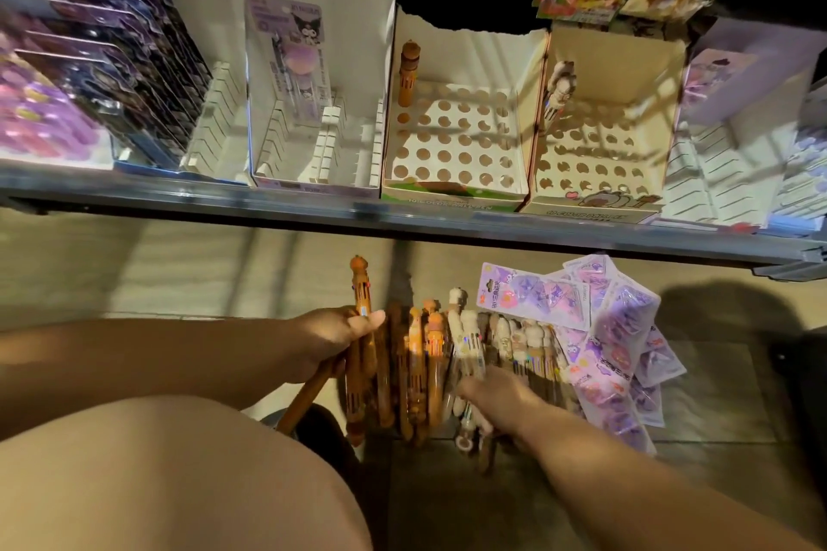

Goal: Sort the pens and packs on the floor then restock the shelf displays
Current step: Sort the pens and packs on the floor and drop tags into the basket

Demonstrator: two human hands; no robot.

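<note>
My left hand (333,342) is closed around a few brown multicolour pens (361,304), their character tops pointing up. On the floor beside it lies a row of more brown pens (414,371), then cream pens (501,344) to the right. My right hand (496,405) rests on the cream pens, fingers among them; whether it grips one is unclear. Purple blister packs (613,327) lie piled at the right of the pens. On the shelf, a holed display box (452,139) holds one brown pen (408,74), and the box to its right (595,148) holds one cream pen (557,94).
A white slotted box (313,139) holds one purple pack. Dark and purple packs (89,81) fill the display at far left. More slotted trays (725,157) stand at the right. The metal shelf edge (402,219) runs above the floor pile. My knee (156,474) fills the lower left.
</note>
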